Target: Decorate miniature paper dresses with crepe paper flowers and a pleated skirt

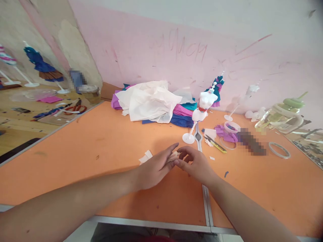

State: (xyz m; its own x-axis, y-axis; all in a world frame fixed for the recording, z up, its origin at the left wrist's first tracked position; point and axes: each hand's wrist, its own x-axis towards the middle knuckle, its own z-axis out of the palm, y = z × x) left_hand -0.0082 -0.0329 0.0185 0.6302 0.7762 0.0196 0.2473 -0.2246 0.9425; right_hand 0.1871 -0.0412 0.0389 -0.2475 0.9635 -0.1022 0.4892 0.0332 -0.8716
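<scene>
Above the orange table, my left hand (157, 167) and my right hand (193, 163) meet around a small crumpled piece of cream paper (173, 156). My left fingers close on the paper from one side. The right thumb and fingertips pinch its near end. Part of the piece is hidden between the fingers. Beside my left hand lie loose cream paper strips (146, 157). Just beyond the hands, a small white mannequin (207, 99) with a red band at its waist stands upright on a round base.
Crumpled white paper (151, 101) lies over coloured sheets by the wall. To the right are yellow-handled snips (215, 144), a tape roll (232, 127), a clear ring (279, 150) and a green-lidded bottle (285, 112). A dressed mannequin (44, 65) and orange-handled scissors (75, 109) occupy the left table.
</scene>
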